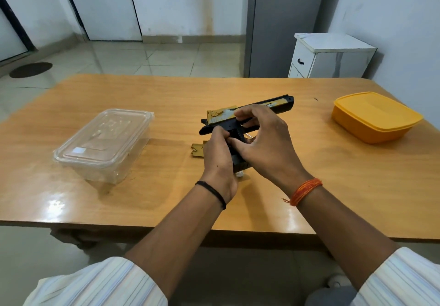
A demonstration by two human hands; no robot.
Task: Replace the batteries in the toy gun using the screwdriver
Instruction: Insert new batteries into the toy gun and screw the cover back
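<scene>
the wooden bench (166, 186) carries everything here. on its left part stands a clear lidded tub (102, 143), and well apart on the right a yellow lidded box (373, 117). between them, near the middle, is the toy gun (250, 115), black with a gold slide, barrel pointing right and away, grip turned down toward the person.

the right hand (266, 143) reaches over the frame, thumb and forefinger curled onto the body just below the slide, the other fingers (238, 145) bent against the grip. the left hand (219, 155) wraps the grip from the near side, its fingers curled round it. whether they pinch a battery or only the grip, i cannot tell; the hands hide the compartment.

just left of the grip lies a small gold plate (197, 149) on the bench, probably the removed cover. a pale cylinder end (239, 174) shows under the grip, perhaps a battery. a thin metal tip (248, 135) peeks out beside the right hand, maybe the screwdriver.

the gun looks like hollow plastic: light, stiff, smooth and a bit slippery, with thin parts that could crack if forced. best held round the grip and frame, not by the slide.
</scene>
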